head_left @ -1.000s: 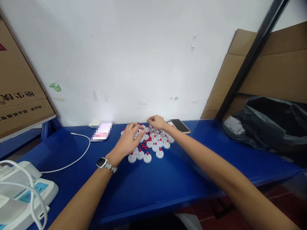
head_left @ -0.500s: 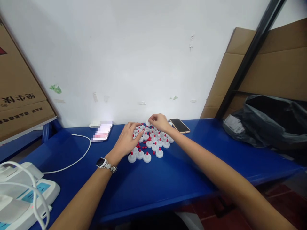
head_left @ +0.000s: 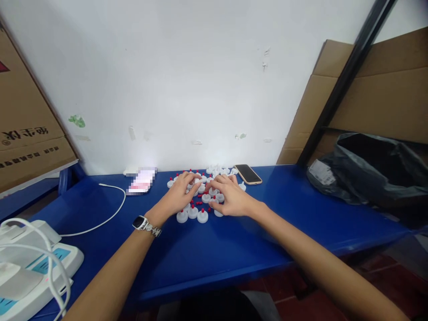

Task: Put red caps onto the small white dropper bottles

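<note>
Many white round caps with red pointed tips stand grouped on the blue table, among them a front white cap (head_left: 202, 217). Loose red tips (head_left: 199, 203) lie between them. My left hand (head_left: 180, 192), with a watch on its wrist, hovers over the left side of the group, thumb and fingers curved and apart. White caps show behind its fingertips; I see none clearly gripped. My right hand (head_left: 233, 196) is over the right side, fingers spread and thumb apart, covering several caps. Its fingertips are close to the caps; whether they touch is unclear.
White pieces without red tips (head_left: 219, 170) are heaped at the back by the wall. A phone (head_left: 248, 174) lies right of them, a lit phone (head_left: 143, 180) to the left. A white cable (head_left: 124, 196) and power strip (head_left: 72, 258) are at left, a black plastic bag (head_left: 347, 178) at right.
My right hand has come back from the rear of the group, where it pinched a white cap, toward the front right, fingers now spread. My left hand has barely moved.
</note>
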`<state>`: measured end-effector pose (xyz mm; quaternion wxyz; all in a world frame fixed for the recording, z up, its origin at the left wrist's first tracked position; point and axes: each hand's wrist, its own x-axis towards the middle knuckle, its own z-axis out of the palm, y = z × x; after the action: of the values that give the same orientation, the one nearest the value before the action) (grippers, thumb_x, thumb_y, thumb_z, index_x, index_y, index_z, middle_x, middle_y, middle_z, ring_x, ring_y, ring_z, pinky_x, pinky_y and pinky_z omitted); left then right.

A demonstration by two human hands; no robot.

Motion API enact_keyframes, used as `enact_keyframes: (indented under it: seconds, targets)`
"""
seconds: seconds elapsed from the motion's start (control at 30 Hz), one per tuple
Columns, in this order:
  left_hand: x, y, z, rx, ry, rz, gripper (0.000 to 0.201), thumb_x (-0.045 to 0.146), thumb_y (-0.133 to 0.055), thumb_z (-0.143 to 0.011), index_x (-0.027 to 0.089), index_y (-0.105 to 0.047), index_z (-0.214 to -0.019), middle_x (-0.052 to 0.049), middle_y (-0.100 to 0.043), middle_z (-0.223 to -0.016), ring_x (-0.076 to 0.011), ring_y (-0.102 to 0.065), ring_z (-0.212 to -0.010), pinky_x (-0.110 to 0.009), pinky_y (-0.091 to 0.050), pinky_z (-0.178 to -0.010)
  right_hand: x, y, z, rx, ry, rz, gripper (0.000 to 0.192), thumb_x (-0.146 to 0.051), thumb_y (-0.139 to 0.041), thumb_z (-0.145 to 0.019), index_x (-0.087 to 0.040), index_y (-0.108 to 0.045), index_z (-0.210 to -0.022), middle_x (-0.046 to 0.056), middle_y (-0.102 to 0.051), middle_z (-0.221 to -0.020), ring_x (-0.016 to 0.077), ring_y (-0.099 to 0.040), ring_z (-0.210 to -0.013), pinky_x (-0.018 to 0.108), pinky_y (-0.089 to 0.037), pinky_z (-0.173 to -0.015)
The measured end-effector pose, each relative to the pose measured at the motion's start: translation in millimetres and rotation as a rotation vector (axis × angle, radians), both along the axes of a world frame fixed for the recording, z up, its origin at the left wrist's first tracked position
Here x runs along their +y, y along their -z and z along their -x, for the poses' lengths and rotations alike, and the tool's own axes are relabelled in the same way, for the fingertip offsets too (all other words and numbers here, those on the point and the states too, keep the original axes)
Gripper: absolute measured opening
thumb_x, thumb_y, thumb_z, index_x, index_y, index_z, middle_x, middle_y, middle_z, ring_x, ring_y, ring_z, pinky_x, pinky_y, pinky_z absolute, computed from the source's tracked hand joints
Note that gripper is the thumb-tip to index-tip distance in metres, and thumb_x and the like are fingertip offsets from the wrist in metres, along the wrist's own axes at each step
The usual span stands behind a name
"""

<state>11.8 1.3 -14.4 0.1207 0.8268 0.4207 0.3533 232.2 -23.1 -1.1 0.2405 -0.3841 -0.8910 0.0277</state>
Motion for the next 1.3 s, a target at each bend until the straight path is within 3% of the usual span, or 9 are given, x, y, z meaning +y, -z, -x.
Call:
enact_keyframes:
  seconds: [0.2,0.37,0.5,0.63,0.73,0.97,1.17,1.3]
  targets:
    - [1,0.3,0,-0.002,-0.009,-0.008,0.038,0.049,-0.040,-0.098,0.021,-0.060,-0.116,-0.007,-0.058,-0.106,-0.0231,-0.057,-0.101,-0.042,-0.048,-0.092,1,5.7,2,-0.229,-0.049,-0.023,0.022,-0.043,-0.066,-0.085,-0.026,-0.073,-0.098,0.009,-0.055,-0.099,0.0269,-0.046,-0.100,0.045,-0.030,-0.090]
    - [2,0.7,2,0.001,-0.015,-0.023,0.037,0.049,-0.038,-0.099,0.022,-0.060,-0.114,-0.007,-0.059,-0.104,-0.0221,-0.057,-0.096,-0.040,-0.047,-0.089,9,11.7,7,-0.215,-0.078,0.009,0.015,-0.036,-0.063,-0.089,-0.024,-0.072,-0.090,0.008,-0.058,-0.100,0.0259,-0.048,-0.103,0.044,-0.031,-0.091]
    - [-1,-1.7,2,-0.020,-0.024,-0.028,0.037,0.047,-0.033,-0.101,0.020,-0.057,-0.111,-0.006,-0.060,-0.098,-0.0212,-0.057,-0.093,-0.038,-0.046,-0.088,20,11.5,12,0.122,-0.047,0.161,0.017,-0.035,-0.060,-0.090,-0.020,-0.067,-0.086,0.006,-0.065,-0.094,0.0221,-0.055,-0.096,0.042,-0.036,-0.091]
    - [-6,-6.7,-1,-0.086,-0.044,0.017,0.037,0.047,-0.028,-0.103,0.022,-0.053,-0.110,-0.002,-0.061,-0.089,-0.0194,-0.059,-0.084,-0.034,-0.045,-0.080,38,7.8,23,0.712,-0.100,0.507,0.024,-0.041,-0.062,-0.087,-0.017,-0.059,-0.086,0.004,-0.070,-0.080,0.0167,-0.063,-0.073,0.032,-0.046,-0.072]
    - [-8,-8.6,-2,-0.126,-0.061,0.023,0.037,0.048,-0.026,-0.103,0.022,-0.052,-0.106,-0.001,-0.060,-0.082,-0.0181,-0.058,-0.075,-0.032,-0.043,-0.073,46,6.2,31,0.951,-0.173,0.623,0.032,-0.046,-0.072,-0.078,-0.017,-0.059,-0.083,0.002,-0.069,-0.072,0.0141,-0.062,-0.065,0.029,-0.046,-0.066]
    - [-10,-6.6,-7,-0.167,-0.040,0.023,0.034,0.046,-0.028,-0.103,0.022,-0.051,-0.105,0.000,-0.059,-0.081,-0.0166,-0.056,-0.071,-0.030,-0.042,-0.069,43,12.6,37,1.116,-0.171,0.683,0.036,-0.047,-0.081,-0.068,-0.017,-0.066,-0.080,0.000,-0.069,-0.069,0.0106,-0.057,-0.061,0.025,-0.042,-0.062]
    - [-14,-5.0,-19,-0.312,-0.078,0.040,0.035,0.050,-0.029,-0.102,0.022,-0.050,-0.103,0.002,-0.055,-0.075,-0.0157,-0.053,-0.067,-0.028,-0.040,-0.064,37,10.1,47,1.328,-0.167,0.752,0.037,-0.044,-0.085,-0.062,-0.019,-0.062,-0.076,-0.001,-0.066,-0.068,0.0114,-0.056,-0.063,0.026,-0.043,-0.062]
    - [-15,-4.6,-30,-0.401,-0.095,0.008,0.036,0.049,-0.029,-0.102,0.021,-0.051,-0.105,-0.001,-0.059,-0.083,-0.0165,-0.056,-0.074,-0.029,-0.044,-0.071,33,3.2,52,1.359,-0.154,0.688,0.039,-0.045,-0.085,-0.061,-0.020,-0.057,-0.070,-0.002,-0.063,-0.064,0.0109,-0.053,-0.059,0.027,-0.043,-0.061]
